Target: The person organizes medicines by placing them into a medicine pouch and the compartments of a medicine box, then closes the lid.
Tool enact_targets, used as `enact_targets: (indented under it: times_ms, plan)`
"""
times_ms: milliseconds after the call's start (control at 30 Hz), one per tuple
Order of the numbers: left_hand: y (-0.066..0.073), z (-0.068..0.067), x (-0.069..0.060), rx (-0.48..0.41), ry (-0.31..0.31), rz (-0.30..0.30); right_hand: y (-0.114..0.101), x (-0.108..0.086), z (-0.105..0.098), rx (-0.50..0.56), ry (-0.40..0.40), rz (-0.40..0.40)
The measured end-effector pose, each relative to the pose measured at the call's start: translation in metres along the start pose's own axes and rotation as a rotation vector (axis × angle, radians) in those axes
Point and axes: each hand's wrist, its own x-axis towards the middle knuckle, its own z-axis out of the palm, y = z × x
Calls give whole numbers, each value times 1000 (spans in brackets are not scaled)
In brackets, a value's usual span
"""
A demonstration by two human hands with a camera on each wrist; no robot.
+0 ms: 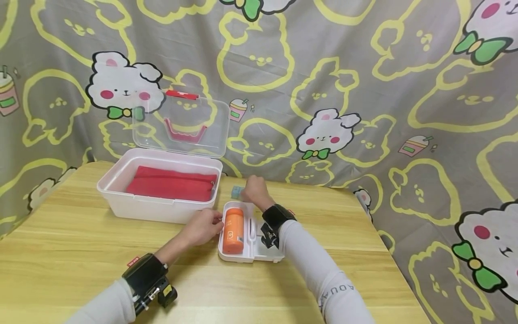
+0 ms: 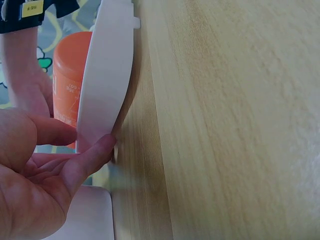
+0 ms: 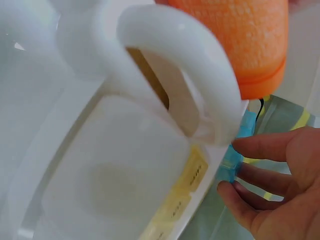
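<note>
A white compartment tray (image 1: 236,258) with a central handle (image 3: 192,52) rests on the table. An orange cylindrical bottle (image 1: 233,231) lies in its left compartment. My left hand (image 1: 205,226) pinches the tray's left wall; in the left wrist view, one fingertip is inside the wall (image 2: 107,65) and another outside. Behind the tray, my right hand (image 1: 256,190) pinches a small translucent blue case (image 1: 237,192) at its right end. The right wrist view shows its fingertips on the blue case (image 3: 231,159), partly hidden by the tray's edge.
Left of the tray stands a white storage box (image 1: 151,209), its clear lid (image 1: 154,130) raised at the back. A red zippered pouch (image 1: 170,183) lies inside. A patterned curtain (image 1: 275,94) hangs behind the wooden table (image 1: 348,279).
</note>
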Motion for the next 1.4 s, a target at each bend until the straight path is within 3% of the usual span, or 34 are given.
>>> enact_targets:
  times_ms: [367, 800, 1133, 1400]
  plan:
    - [-1, 1, 1, 15, 10, 13, 24, -10, -19, 66, -32, -67]
    - [-1, 1, 1, -4, -10, -3, 36, -61, -50, 84, -33, -154]
    - [0, 3, 2, -2, 1, 19, 52, -103, -57, 75, -119, -180]
    - [-1, 1, 0, -14, -8, -11, 60, -120, -57, 61, -174, -225]
